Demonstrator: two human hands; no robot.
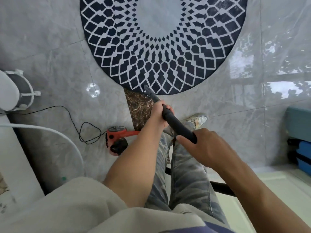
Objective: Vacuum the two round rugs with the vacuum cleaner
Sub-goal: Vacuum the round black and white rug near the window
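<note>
Hands are both gripping the black vacuum wand point(175, 121). The left hand point(159, 115) is wrapping its fingers round the lower section, and the right hand point(208, 148) is clasping the upper end. The nozzle tip point(146, 89) is sitting at the near edge of the navy round rug point(168, 64) with its white lattice pattern. The red vacuum body point(116, 140) is lying on the grey tile floor point(50, 64), left of the person's legs; any label on it is too blurred to read. A black cord point(75, 118) is looping just beside it.
</note>
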